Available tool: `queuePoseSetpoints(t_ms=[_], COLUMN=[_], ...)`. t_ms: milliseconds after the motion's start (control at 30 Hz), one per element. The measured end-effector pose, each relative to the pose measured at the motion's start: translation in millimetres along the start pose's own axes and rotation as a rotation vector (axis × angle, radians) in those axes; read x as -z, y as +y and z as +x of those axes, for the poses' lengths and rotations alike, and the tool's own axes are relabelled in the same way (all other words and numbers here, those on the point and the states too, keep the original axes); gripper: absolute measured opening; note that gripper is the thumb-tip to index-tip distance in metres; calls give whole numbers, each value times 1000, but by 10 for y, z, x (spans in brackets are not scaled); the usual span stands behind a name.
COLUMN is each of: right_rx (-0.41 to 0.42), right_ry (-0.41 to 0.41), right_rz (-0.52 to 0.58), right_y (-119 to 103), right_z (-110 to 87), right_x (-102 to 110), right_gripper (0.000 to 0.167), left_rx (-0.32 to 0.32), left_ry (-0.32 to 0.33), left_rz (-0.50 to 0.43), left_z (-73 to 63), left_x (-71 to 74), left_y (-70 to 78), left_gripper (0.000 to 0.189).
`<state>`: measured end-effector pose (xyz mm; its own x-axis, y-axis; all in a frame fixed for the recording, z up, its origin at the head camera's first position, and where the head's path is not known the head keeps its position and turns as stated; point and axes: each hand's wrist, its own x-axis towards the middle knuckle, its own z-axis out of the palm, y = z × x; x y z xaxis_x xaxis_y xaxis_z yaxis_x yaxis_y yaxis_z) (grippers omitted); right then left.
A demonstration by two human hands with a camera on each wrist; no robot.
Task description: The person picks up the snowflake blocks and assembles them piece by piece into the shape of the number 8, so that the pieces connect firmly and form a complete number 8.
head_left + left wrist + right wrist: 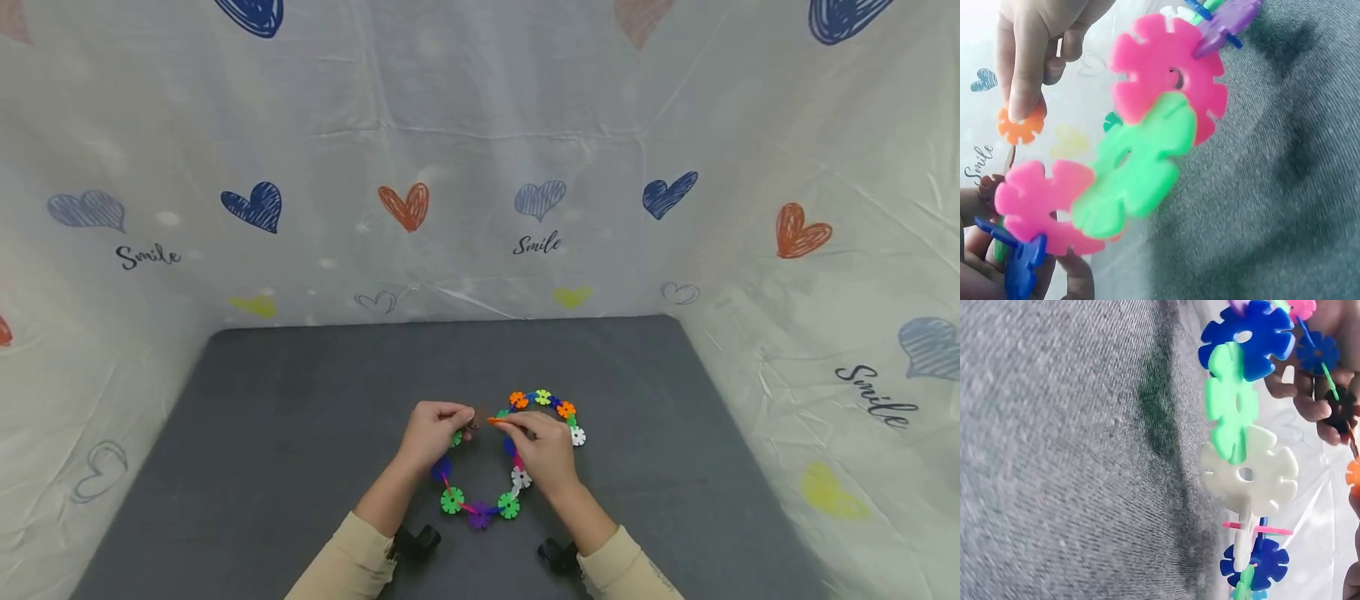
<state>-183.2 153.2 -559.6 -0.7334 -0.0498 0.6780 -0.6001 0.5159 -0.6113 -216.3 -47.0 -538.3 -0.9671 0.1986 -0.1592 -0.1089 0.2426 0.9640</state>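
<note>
A chain of slotted plastic flower discs hangs in a loop between the two hands, with a green disc (452, 501), a purple disc (479, 516) and a white disc (521, 477) among them. My left hand (433, 432) grips its left end at a dark brown disc (1337, 410). From there a second brown disc (1011, 153), seen edge-on, points toward an orange disc (1020, 128). Thumb and fingertips of my right hand (549, 454) pinch that orange disc, close to the brown one. Pink discs (1169, 75) show large in the left wrist view.
Beyond the right hand curves another stretch of discs, with a yellow disc (543, 397) and a white disc (577, 436); the hand hides part of it. Dark grey cloth covers the table (315, 383). A heart-printed curtain (465, 150) surrounds it. Black wrist mounts (420, 542) sit below the hands.
</note>
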Motion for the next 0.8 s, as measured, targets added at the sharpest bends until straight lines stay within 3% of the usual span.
queuePoseSetpoints(t_ms=[167, 533, 667, 800], right_rx=[-59, -126, -252, -405], right_ry=[3, 21, -128, -290], right_rz=[93, 155, 102, -141], right_y=[35, 18, 26, -7], right_z=[-18, -23, -10, -33], right_x=[-19, -80, -23, 63], right_gripper=[9, 9, 16, 35], left_rx=[30, 83, 78, 35], left_ry=[-57, -55, -28, 16], left_rz=[-74, -147, -55, 190], left_z=[-1, -21, 8, 48], left_x=[-2, -54, -40, -18], left_y=[0, -20, -93, -194], left_gripper=[22, 25, 24, 21])
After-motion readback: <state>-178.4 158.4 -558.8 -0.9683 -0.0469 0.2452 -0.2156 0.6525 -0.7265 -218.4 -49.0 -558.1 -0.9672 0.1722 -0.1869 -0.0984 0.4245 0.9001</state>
